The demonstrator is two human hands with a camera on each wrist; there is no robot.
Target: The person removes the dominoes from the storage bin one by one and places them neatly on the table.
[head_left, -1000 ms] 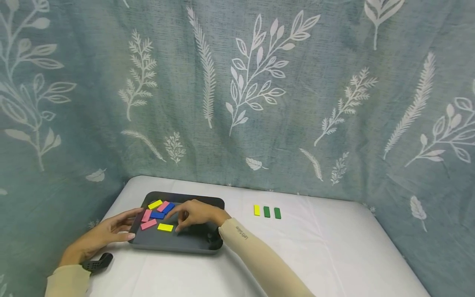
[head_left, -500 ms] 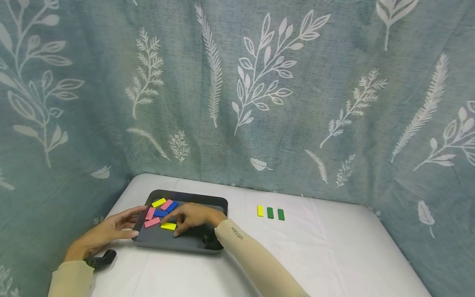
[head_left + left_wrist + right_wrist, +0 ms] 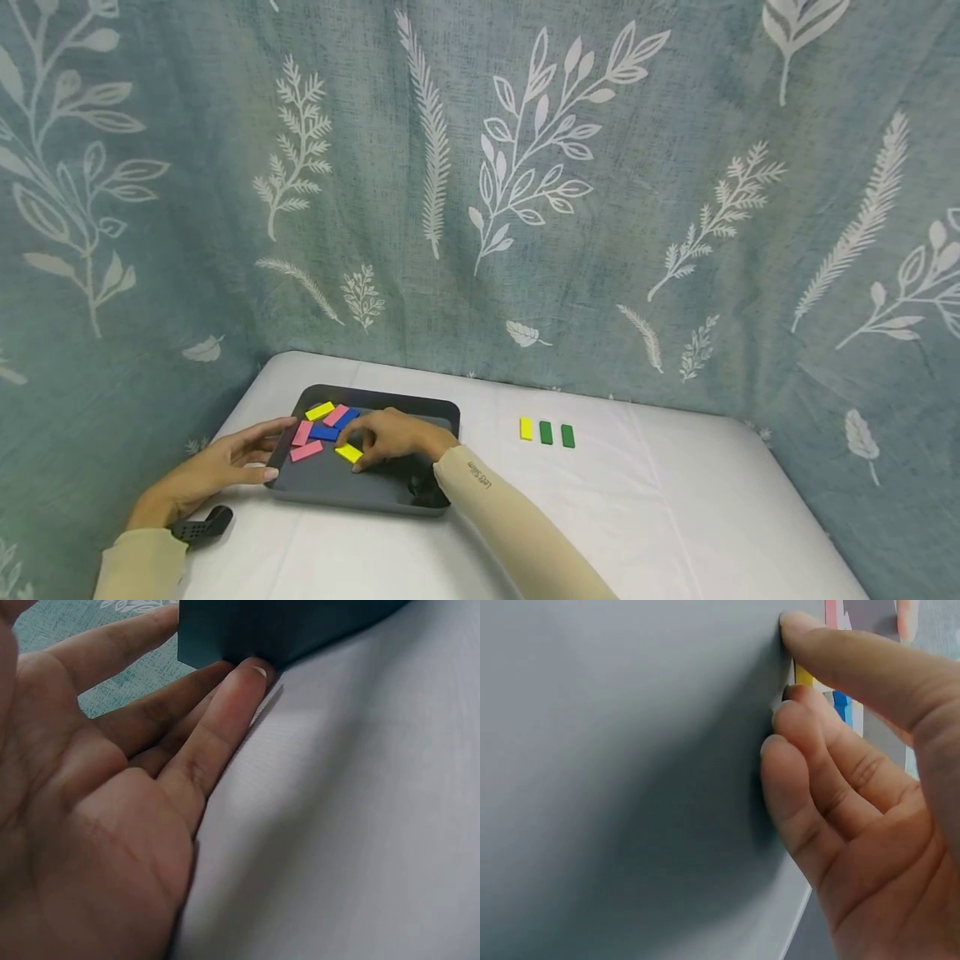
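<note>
A dark grey tray (image 3: 352, 500) stands on the white-covered table, holding several small flat rectangular blocks in yellow, pink and blue. Inside it, my right hand (image 3: 393, 435) pinches a yellow block (image 3: 348, 453) between thumb and index finger, low over the tray floor. In the right wrist view, a strip of this yellow block (image 3: 803, 675) shows between the thumb and the other fingers. At the tray's left end my left hand (image 3: 217, 467) touches the outer wall, thumb by the near corner. The left wrist view has its fairly straight fingers against the dark tray wall (image 3: 285, 630).
On the table right of the tray, a yellow block (image 3: 526, 428) and two green blocks (image 3: 546, 432) form a short row. Pink blocks (image 3: 306, 451), blue blocks (image 3: 325, 433) and another yellow block (image 3: 320, 411) cluster at the tray's left. A leaf-patterned curtain (image 3: 450, 317) hangs behind.
My right thumb and index finger have closed on the near yellow block, which has turned and shifted slightly right. My left hand stays at the tray. The head view has shifted slightly.
</note>
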